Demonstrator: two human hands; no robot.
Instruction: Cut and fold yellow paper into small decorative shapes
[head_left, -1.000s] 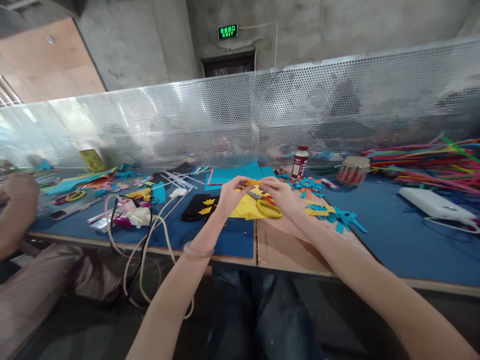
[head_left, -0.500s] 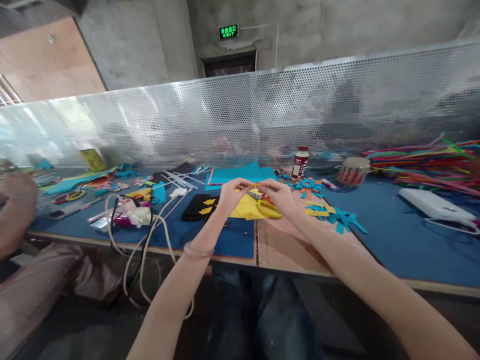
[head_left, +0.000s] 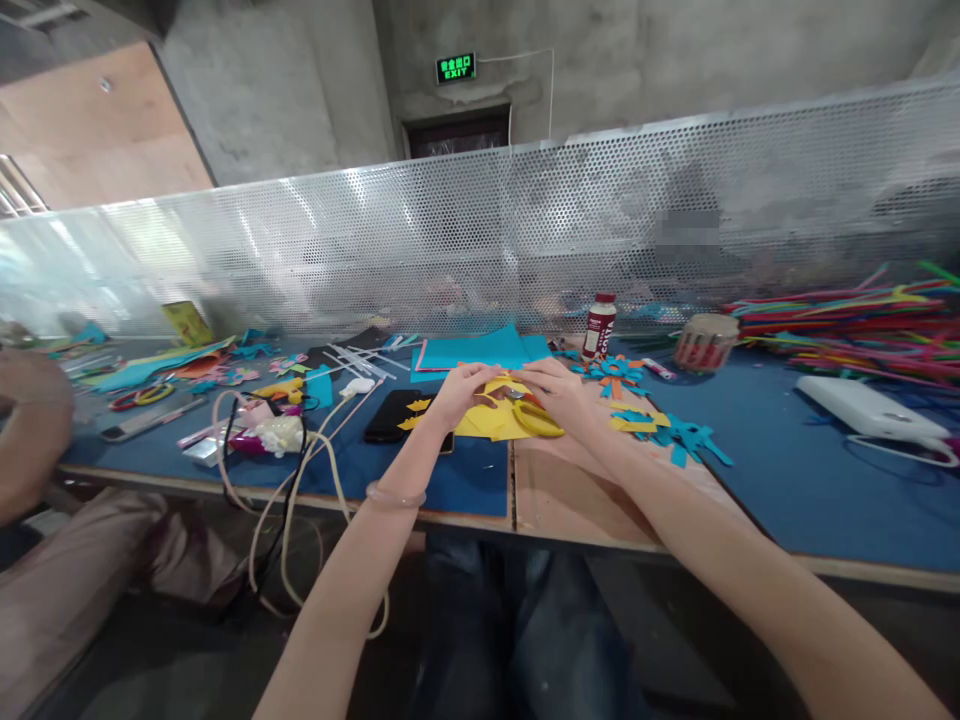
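Note:
My left hand [head_left: 463,394] and my right hand [head_left: 556,392] are close together over the table, fingers bent, pinching a small yellow paper piece [head_left: 507,383] between them. The fingertips partly hide its shape. Just below lie yellow paper sheets [head_left: 491,420]. Scissors with yellow handles [head_left: 538,420] rest on these sheets, beside my right hand. By my left wrist is a black phone [head_left: 390,416], with small jagged yellow cut-outs [head_left: 418,406] on and near it.
Blue paper sheets [head_left: 480,350] lie behind my hands. Blue cut-outs [head_left: 686,438], a red-capped bottle [head_left: 600,325], a drum-shaped jar [head_left: 706,343] and a white power bank [head_left: 874,412] stand or lie right. Cables [head_left: 334,470] hang over the left edge, near another person's arm [head_left: 34,430].
My hands have lowered slightly toward the yellow sheets and their fingers lie flatter. More of the yellow piece shows between them. The other person's arm at left has shifted a little.

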